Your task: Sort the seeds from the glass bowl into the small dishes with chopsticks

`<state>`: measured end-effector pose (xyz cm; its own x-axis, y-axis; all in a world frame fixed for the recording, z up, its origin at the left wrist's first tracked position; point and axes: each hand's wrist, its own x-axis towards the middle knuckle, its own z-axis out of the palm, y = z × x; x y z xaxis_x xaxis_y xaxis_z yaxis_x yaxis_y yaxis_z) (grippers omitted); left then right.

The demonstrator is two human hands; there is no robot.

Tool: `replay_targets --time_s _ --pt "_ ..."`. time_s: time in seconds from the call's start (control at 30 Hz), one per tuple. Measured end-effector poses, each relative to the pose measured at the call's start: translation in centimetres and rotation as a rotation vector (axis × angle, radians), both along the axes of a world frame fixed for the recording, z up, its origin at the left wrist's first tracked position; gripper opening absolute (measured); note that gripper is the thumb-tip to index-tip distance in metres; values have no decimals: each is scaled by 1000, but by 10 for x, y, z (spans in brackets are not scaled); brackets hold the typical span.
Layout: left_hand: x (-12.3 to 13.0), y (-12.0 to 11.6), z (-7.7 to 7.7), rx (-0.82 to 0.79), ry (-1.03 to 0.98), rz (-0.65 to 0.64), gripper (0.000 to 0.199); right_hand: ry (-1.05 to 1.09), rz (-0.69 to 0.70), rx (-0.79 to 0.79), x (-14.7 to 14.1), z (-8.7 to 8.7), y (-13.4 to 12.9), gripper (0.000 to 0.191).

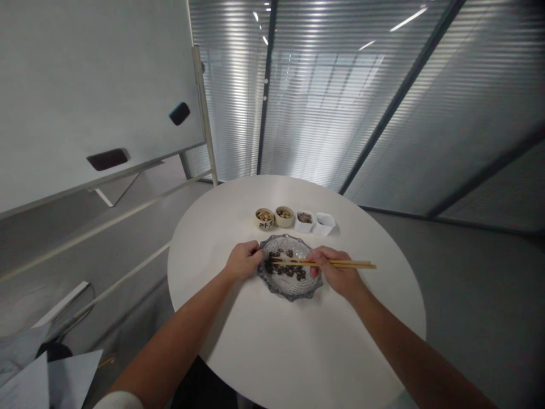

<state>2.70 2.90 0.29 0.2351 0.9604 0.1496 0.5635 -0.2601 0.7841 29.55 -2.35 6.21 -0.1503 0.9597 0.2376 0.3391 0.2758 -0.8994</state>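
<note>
A scalloped glass bowl (293,291) stands on the round white table, with several small dark pieces (292,270) lying inside it. At its left rim, my left hand (243,260) is closed on the glass edge. My right hand (334,270) grips a pair of chopsticks (353,264) over the bowl's right side. The chopstick tips reach left into the bowl, among the dark pieces. Whether a piece is pinched between the tips, I cannot tell.
Behind the bowl stand two round cups (264,225) (284,223) with light brown pieces, a white dish (304,226) with small brown bits and another white dish (324,228). A whiteboard (97,85) is at the left, a ribbed translucent partition (319,102) beyond the table (272,352).
</note>
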Motion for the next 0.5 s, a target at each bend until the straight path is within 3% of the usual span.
replay_targets --time_s 0.2,0.5 --pt "-1 0 -1 9 -7 -15 26 103 -8 -38 1 -5 0 47" --pt "0 1 -1 1 -6 -12 25 60 13 -1 6 -3 -4 48"
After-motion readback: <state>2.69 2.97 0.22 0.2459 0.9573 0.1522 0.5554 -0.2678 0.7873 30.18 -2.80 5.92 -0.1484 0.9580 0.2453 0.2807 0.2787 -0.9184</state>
